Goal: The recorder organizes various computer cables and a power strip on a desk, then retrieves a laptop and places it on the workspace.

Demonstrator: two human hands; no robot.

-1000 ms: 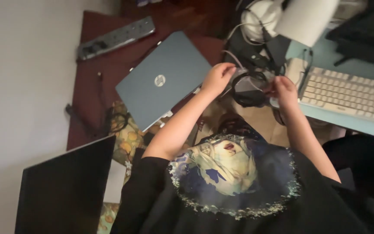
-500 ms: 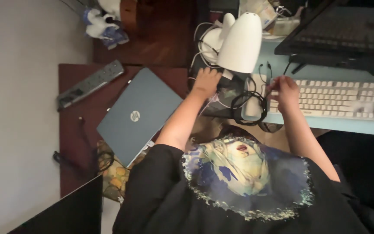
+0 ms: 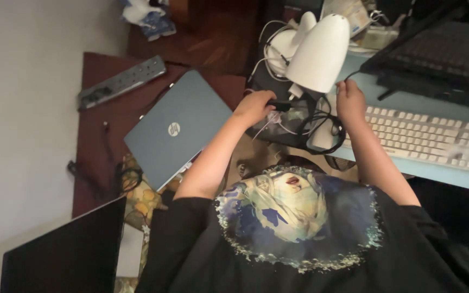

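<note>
A: Where are the hands?

B: The left hand is curled shut around a small black plug, whose tip sticks out toward the white desk lamp. The right hand is up just beside the lamp's shade, fingers pressed together and pinching a thin black cable that runs off toward the dark keyboard tray.

A: And what lies between them?

B: A loose coil of black cable on the edge of the light blue table, just under the lamp. It looks to rest partly on something pale, but I cannot tell what that is. Whether the plug belongs to that coil I cannot tell either.

A: What else is around?

B: A white keyboard lies on the blue table, right beside the right forearm. To the left, a closed blue-grey laptop sits on a dark red-brown table, near the left forearm. Further back on that table there is a grey power strip, well apart from the hands. White cables are bunched behind the lamp.

A: Anything nearer the person?

B: A dark screen at the lower left, and a flower-patterned cloth beside it. The person wears a black shirt with a pale print on the front
</note>
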